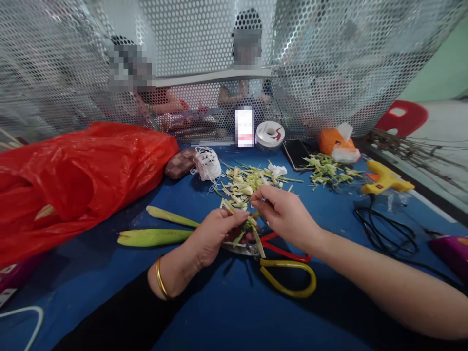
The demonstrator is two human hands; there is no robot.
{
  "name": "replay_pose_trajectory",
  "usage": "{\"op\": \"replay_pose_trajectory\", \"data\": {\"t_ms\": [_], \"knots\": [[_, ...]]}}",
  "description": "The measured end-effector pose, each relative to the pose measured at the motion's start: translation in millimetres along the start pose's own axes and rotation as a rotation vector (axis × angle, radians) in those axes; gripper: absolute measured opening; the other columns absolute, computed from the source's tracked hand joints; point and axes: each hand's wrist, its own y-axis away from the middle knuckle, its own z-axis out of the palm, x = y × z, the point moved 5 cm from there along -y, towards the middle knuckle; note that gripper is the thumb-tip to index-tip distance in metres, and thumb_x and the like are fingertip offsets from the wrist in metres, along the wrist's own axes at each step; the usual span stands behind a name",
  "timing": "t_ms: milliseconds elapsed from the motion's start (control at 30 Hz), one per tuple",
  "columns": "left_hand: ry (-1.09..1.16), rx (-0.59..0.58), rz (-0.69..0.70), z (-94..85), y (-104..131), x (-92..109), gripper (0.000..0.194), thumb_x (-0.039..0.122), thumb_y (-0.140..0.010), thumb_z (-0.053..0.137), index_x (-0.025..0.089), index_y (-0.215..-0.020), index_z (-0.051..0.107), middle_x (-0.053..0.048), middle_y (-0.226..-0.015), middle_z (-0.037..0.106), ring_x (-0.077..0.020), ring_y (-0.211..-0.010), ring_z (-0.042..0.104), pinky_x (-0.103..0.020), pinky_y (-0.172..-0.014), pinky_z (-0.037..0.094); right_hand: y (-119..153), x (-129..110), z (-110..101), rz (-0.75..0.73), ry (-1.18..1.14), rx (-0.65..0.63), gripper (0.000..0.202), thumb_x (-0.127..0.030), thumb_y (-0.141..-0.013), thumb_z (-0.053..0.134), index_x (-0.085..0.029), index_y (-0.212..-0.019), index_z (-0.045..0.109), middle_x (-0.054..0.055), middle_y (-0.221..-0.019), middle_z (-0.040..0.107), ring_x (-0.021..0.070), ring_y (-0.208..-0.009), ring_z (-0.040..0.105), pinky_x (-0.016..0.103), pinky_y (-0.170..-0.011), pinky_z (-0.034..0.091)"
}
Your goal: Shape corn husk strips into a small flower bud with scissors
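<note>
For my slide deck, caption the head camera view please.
Left hand holds green plant pieces, right hand close beside them, with pale trimmings scattered beyond on a blue table.

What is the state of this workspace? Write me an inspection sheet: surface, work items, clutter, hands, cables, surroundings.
Surface: blue table, strewn with plant scraps.
Work items: plant piece at the fingers; two long green leaves by the left wrist; scissors with red and yellow handles, partly hidden.
Clutter: red bag, white string, spool, lit phone, dark phone, tissue pack, yellow glue gun.
Hands: left hand pinches the plant piece; right hand has bent fingers beside it, grip unclear.
Cables: black cable looped below the glue gun; plug end not identifiable.
Surroundings: perforated sheet behind the table, two people beyond; red chair at far right.
</note>
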Motion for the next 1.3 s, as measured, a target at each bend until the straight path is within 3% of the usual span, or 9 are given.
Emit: {"op": "replay_pose_trajectory", "data": {"t_ms": [133,233,400,533,667,867,1000,1300], "knots": [[0.062,0.016,-0.026,3.1,3.9,-1.3,0.029,0.032,-0.062,0.082,0.015,-0.082,0.069,-0.001,-0.07,0.067,-0.0136,-0.06,0.064,-0.029,-0.062,0.054,4.5,-0.5,6.7,-0.053,0.302,0.012,0.016,-0.021,-0.091,0.041,-0.018,-0.091,0.057,0.004,-0.066,0.065,0.0157,-0.052,0.051,0.028,-0.05,0.02],[0.06,0.021,-0.017,5.1,6.4,-0.2,0.031,0.025,-0.06,0.083,0.013,-0.084,0.067,-0.001,-0.072,0.066,-0.0139,-0.062,0.063,-0.032,-0.064,0.055,5.6,-3.1,8.7,-0.116,0.332,0.012,0.017,-0.02,-0.09,0.04,-0.017,-0.092,0.056,0.004,-0.067,0.066,0.0158,-0.053,0.053,0.028,-0.05,0.018],[-0.016,0.042,0.05,7.7,10.3,5.0,0.041,0.02,-0.062,0.08,0.015,-0.098,0.062,0.0,-0.072,0.065,-0.014,-0.064,0.063,-0.03,-0.065,0.052,4.4,-7.0,6.0,-0.111,0.221,-0.019,0.017,-0.02,-0.09,0.037,-0.018,-0.088,0.054,0.004,-0.068,0.066,0.0146,-0.053,0.052,0.027,-0.05,0.021],[-0.136,0.102,0.202,10.8,12.6,11.3,0.037,0.017,-0.061,0.08,0.016,-0.091,0.059,0.003,-0.068,0.063,-0.011,-0.063,0.059,-0.023,-0.062,0.046,5.9,-6.3,5.6,-0.027,0.116,-0.026,0.013,-0.02,-0.087,0.04,-0.019,-0.083,0.052,0.001,-0.062,0.059,0.0137,-0.052,0.046,0.026,-0.051,0.023],[-0.207,0.116,0.25,12.1,14.0,10.9,0.03,0.017,-0.062,0.079,0.018,-0.08,0.055,0.006,-0.064,0.059,-0.0084,-0.06,0.054,-0.019,-0.058,0.041,6.0,-3.3,7.8,0.028,0.004,-0.031,0.01,-0.019,-0.086,0.044,-0.02,-0.077,0.049,0.0,-0.062,0.055,0.0133,-0.056,0.047,0.025,-0.053,0.026],[-0.112,0.102,0.201,9.2,18.4,3.6,0.029,0.026,-0.066,0.078,0.017,-0.089,0.063,0.0,-0.075,0.066,-0.0144,-0.067,0.063,-0.028,-0.067,0.049,5.5,-7.7,7.4,0.005,0.011,-0.047,0.009,-0.022,-0.087,0.046,-0.019,-0.08,0.05,0.001,-0.066,0.058,0.0135,-0.056,0.045,0.025,-0.053,0.025],[-0.052,0.156,0.172,7.3,21.4,-4.5,0.026,0.034,-0.066,0.079,0.014,-0.077,0.064,0.0,-0.067,0.063,-0.0128,-0.059,0.06,-0.027,-0.062,0.05,9.2,-13.1,9.9,-0.04,-0.008,-0.123,0.009,-0.021,-0.087,0.047,-0.019,-0.081,0.053,0.001,-0.067,0.059,0.0129,-0.057,0.046,0.025,-0.053,0.026],[0.046,0.156,0.123,10.8,32.0,-9.8,0.02,0.027,-0.067,0.077,0.015,-0.07,0.062,-0.001,-0.061,0.065,-0.0103,-0.052,0.057,-0.022,-0.054,0.047,3.3,-13.9,9.9,-0.045,-0.382,-0.206,0.011,-0.016,-0.083,0.054,-0.018,-0.072,0.057,-0.004,-0.061,0.055,0.0091,-0.056,0.047,0.021,-0.055,0.034]]}}
